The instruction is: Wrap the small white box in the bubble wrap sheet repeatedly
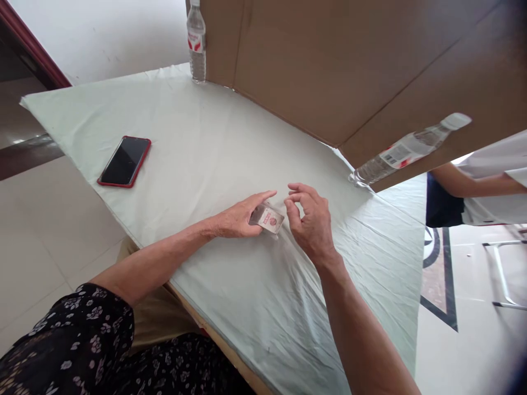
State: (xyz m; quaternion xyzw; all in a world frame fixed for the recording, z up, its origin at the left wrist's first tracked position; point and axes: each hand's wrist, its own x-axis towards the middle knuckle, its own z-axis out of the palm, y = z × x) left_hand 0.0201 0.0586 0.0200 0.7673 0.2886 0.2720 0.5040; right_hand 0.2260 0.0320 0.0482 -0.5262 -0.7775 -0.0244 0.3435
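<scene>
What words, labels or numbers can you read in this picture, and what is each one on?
None can be read.
Small packet under the left hand: red round mark, print too blurred.
Far bottle: red and white label, too small.
Near bottle: label blurred.
Phone: screen dark.

Bare cloth lies open on the bench (197, 142) between the phone (124, 161) at the left edge and the cardboard wall (329, 71), which closes the far side. A bottle (196, 41) stands at each end of it, the right bottle (405, 149) near the hands.
</scene>
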